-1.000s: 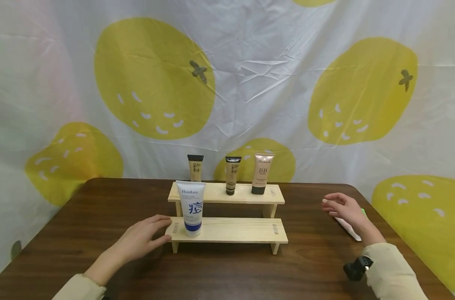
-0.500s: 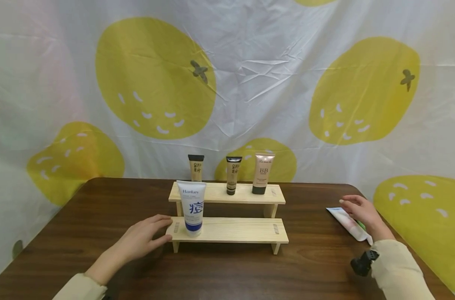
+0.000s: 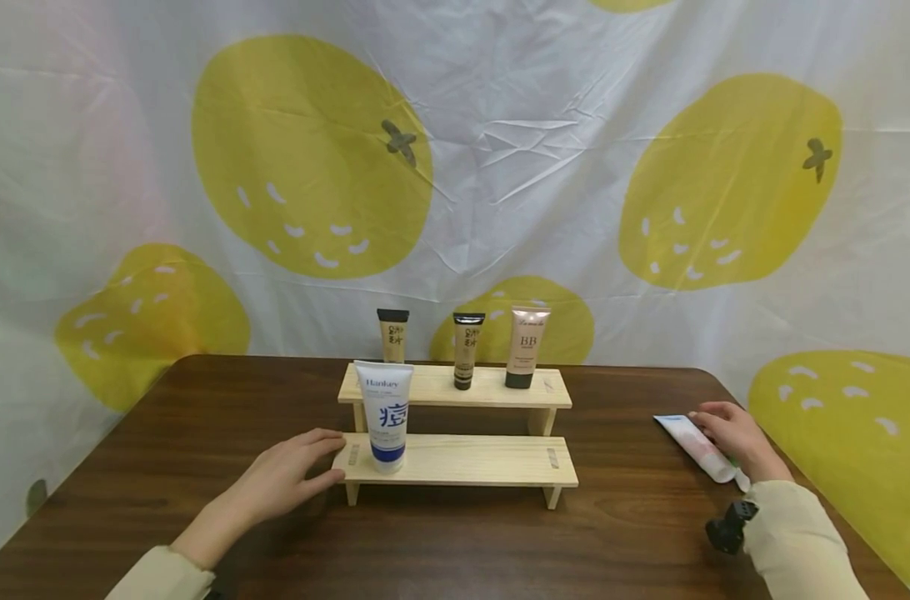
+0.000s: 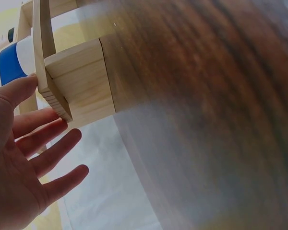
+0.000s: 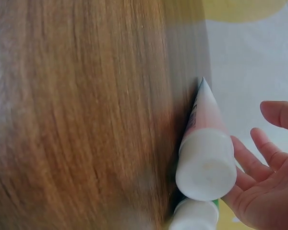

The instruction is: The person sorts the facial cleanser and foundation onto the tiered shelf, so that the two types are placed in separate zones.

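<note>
My left hand [image 3: 282, 475] touches the left end of the lower step of a pale wooden display rack [image 3: 477, 460]. In the left wrist view its thumb and forefinger meet the board's edge [image 4: 54, 98], the other fingers spread. A white squeeze tube [image 3: 386, 417] with a blue band stands upright on that step. At the right, my right hand [image 3: 738, 442] is over a white-and-pink squeeze tube [image 3: 698, 448] lying on the table. The right wrist view has its fingers extended beside this tube [image 5: 207, 148], thumb apart. Another white-capped tube [image 5: 196, 215] with some green lies alongside, mostly hidden.
On the rack's upper step stand two gold tubes with black ends, one left [image 3: 393, 335] and one central [image 3: 466, 350], and a pink BB cream tube [image 3: 526, 348]. A dark wooden table [image 3: 485, 550] carries everything. Behind it hangs a white curtain [image 3: 515, 167] with yellow fruit.
My right hand has moved to the right and then down onto the lying white-and-pink tube, which shows more now. My left hand and the rack have stayed put.
</note>
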{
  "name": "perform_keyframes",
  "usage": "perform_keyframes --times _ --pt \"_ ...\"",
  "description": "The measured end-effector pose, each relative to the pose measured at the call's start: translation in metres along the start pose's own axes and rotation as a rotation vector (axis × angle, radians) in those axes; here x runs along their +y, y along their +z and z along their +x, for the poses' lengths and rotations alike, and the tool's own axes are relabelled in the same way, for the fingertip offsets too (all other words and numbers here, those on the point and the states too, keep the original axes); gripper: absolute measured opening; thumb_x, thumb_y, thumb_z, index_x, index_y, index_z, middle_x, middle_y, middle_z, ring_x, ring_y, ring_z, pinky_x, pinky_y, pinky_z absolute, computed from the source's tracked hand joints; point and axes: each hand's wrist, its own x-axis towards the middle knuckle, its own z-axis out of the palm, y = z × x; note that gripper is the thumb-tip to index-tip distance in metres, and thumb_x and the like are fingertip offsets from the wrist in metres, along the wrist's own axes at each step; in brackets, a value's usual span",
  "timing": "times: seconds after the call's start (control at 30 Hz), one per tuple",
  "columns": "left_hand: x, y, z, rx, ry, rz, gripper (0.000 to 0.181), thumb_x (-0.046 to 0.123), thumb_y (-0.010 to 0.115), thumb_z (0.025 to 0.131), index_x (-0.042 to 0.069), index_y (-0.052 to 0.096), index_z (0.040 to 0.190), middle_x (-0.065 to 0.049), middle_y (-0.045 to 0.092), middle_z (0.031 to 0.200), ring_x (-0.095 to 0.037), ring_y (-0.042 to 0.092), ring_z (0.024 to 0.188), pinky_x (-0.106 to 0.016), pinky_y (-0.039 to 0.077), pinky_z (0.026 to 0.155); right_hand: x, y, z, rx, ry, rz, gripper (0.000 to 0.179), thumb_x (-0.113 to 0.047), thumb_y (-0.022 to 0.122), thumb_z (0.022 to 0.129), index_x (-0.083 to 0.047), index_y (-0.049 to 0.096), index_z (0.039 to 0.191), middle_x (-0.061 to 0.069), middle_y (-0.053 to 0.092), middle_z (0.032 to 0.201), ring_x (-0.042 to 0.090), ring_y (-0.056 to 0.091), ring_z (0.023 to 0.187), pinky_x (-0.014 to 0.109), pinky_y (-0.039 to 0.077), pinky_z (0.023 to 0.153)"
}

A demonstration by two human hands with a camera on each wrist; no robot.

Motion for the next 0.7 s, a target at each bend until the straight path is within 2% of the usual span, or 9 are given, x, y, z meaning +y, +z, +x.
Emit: perform_keyframes --times 0.13,0.2,0.37,0.47,0.57,0.7 --pt "0.000 0.000 0.000 -0.001 0.001 0.002 0.045 0.039 0.056 0.085 0.003 0.060 0.111 -0.008 0.055 0.112 -0.024 0.054 0.099 -0.042 0.043 0.079 0.010 -0.002 0.008 -0.009 0.026 0.058 0.066 -0.032 0.055 0.086 0.017 0.028 0.122 0.025 0.049 0.101 0.021 0.053 0.082 0.033 0.046 0.064" --pt "0.000 0.000 0.000 -0.001 0.001 0.003 0.045 0.039 0.055 0.085 0.003 0.060 0.112 -0.008 0.055 0.112 -0.024 0.054 0.099 -0.042 0.043 0.079 0.015 -0.001 0.011 0.017 0.045 0.078 0.064 -0.027 0.057 0.085 0.016 0.029 0.122 0.022 0.050 0.101 0.014 0.054 0.076 0.031 0.048 0.060" --pt "-0.001 0.001 0.000 0.001 0.005 0.004 0.045 0.039 0.055 0.086 0.002 0.060 0.111 -0.008 0.055 0.112 -0.025 0.054 0.099 -0.042 0.043 0.079 0.015 0.006 0.008 0.089 0.068 0.090 0.061 -0.016 0.057 0.084 0.016 0.027 0.125 0.034 0.037 0.116 0.013 0.054 0.074 0.025 0.048 0.059" --pt "-0.001 0.001 0.000 0.005 0.011 0.004 0.045 0.038 0.056 0.085 0.002 0.060 0.111 -0.008 0.056 0.111 -0.025 0.054 0.099 -0.042 0.044 0.078 0.012 0.009 0.005 0.089 0.059 0.090 0.060 -0.012 0.057 0.082 0.018 0.025 0.124 0.038 0.031 0.118 0.009 0.053 0.070 0.023 0.048 0.060" --pt "-0.001 0.001 0.000 0.007 0.009 0.005 0.045 0.038 0.056 0.085 0.002 0.060 0.111 -0.008 0.056 0.112 -0.025 0.054 0.099 -0.042 0.044 0.079 0.009 0.011 0.005 0.071 0.063 0.060 0.059 -0.010 0.058 0.080 0.018 0.028 0.123 0.038 0.034 0.115 0.011 0.054 0.070 0.022 0.047 0.060" --pt "-0.001 0.001 0.000 0.000 -0.001 0.000 0.045 0.039 0.056 0.085 0.002 0.060 0.112 -0.009 0.055 0.112 -0.025 0.054 0.099 -0.042 0.043 0.080 0.006 0.012 0.006 0.040 0.089 -0.018 0.061 -0.016 0.061 0.080 0.017 0.031 0.122 0.037 0.035 0.114 0.025 0.051 0.083 0.025 0.046 0.063"
